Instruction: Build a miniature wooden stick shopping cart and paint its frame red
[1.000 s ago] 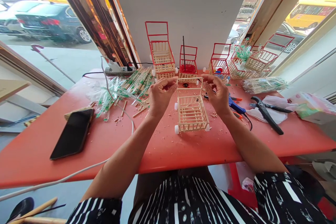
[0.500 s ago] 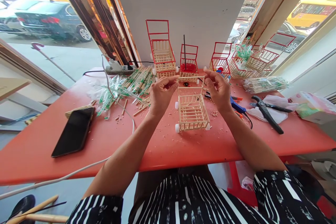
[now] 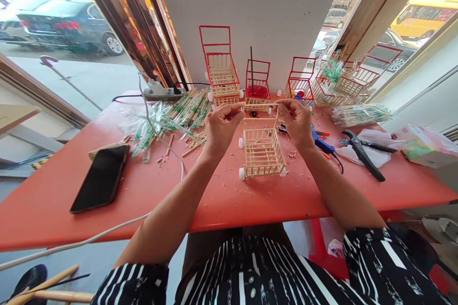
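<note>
The person is sitting at the red tabletop (image 3: 229, 200) with a small wooden cart (image 3: 263, 152) standing on its white wheels in front of them, near the middle of the surface. The left hand (image 3: 220, 128) is pinching the left end of the cart's handle frame (image 3: 260, 106) between thumb and forefinger, the fingers closed tight on the thin stick. The right hand (image 3: 296, 121) is doing the same at the right end, its fingers drawn together on the frame's corner. The frame is rising from the far end of the cart's basket.

Behind the hands, against the white wall, several finished carts with red frames (image 3: 220, 69) are standing in a row. A spread of bamboo sticks in clear wrappers (image 3: 171, 116) is lying to the left of the cart, and a black phone (image 3: 100, 178) is resting face up further left, near a white cable (image 3: 107, 233). To the right, a blue glue gun (image 3: 322, 143) is lying just beside the right wrist, with black cutters (image 3: 361, 152) on a white cloth beyond it.
</note>
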Tool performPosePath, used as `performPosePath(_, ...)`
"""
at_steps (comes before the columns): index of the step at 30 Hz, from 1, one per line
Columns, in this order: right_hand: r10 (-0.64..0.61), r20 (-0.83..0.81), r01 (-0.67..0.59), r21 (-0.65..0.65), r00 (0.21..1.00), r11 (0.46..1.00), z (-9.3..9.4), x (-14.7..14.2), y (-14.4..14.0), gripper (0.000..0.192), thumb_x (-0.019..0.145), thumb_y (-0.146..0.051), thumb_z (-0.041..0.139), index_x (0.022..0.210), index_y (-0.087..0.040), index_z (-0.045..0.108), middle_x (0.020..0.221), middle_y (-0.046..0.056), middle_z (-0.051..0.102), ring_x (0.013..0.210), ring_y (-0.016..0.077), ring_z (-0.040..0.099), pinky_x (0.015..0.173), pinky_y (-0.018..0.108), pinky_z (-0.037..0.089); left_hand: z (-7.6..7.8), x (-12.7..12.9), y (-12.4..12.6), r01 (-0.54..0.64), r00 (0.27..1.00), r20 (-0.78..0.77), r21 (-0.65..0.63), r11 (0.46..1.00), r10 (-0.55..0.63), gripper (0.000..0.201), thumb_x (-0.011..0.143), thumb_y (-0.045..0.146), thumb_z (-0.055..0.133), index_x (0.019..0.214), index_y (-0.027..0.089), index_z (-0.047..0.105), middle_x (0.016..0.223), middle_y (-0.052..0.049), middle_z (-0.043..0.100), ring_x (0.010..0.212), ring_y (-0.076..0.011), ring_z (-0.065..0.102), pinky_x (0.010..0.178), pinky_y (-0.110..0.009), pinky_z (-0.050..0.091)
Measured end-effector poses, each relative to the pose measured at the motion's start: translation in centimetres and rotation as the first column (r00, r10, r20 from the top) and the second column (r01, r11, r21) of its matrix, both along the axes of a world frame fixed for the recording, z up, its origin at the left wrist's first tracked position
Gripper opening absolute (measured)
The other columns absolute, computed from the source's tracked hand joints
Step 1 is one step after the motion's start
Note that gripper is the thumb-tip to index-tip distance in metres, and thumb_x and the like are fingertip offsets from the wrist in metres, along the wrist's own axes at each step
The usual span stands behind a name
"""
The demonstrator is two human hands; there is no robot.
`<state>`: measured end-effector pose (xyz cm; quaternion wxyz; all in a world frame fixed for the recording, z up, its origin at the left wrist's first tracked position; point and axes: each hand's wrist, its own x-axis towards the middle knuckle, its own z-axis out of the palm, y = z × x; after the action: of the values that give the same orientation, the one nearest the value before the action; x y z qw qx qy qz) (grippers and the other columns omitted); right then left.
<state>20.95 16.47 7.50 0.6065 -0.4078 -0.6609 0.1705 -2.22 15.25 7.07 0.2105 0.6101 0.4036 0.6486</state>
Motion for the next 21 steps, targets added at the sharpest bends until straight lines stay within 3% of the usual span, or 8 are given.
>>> performPosePath(7,0.031,0.007,-0.030,-0.069,1.000,0.997,-0.06,0.35,0.19,0.054,0.096,-0.079,0.071,0.107,-0.027,0.081,0.100,0.004,0.084,0.088,0.0188,0.075,0.081,0.036,0.059,0.12,0.01,-0.14,-0.005,1.000,-0.007,-0.020,1.000,0.005,0.026,0.085,0.012,0.081,0.105,0.023,0.093,0.087,-0.001,0.084,0.078,-0.0140,0.073,0.076,-0.026,0.058)
performPosePath(10,0.012,0.012,-0.011,-0.086,1.000,0.996,-0.17,0.52,0.27,0.064,0.091,-0.088,0.069,0.099,-0.026,0.079,0.092,0.003,0.081,0.082,0.0182,0.072,0.080,0.036,0.060,0.23,-0.04,-0.17,-0.002,1.000,-0.017,-0.028,1.000,0.001,0.026,0.084,0.013,0.081,0.106,0.024,0.093,0.088,-0.001,0.085,0.079,-0.0145,0.074,0.077,-0.026,0.059)
performPosePath(21,0.003,0.007,-0.003,-0.051,1.000,0.999,0.02,0.37,0.11,0.060,0.091,-0.085,0.073,0.088,-0.025,0.074,0.079,0.000,0.073,0.072,0.0146,0.063,0.071,0.034,0.051,0.32,0.15,-0.21,0.002,1.000,0.004,-0.030,1.000,-0.002,0.027,0.084,0.010,0.082,0.104,0.023,0.093,0.087,-0.002,0.084,0.078,-0.0139,0.074,0.075,-0.026,0.060)
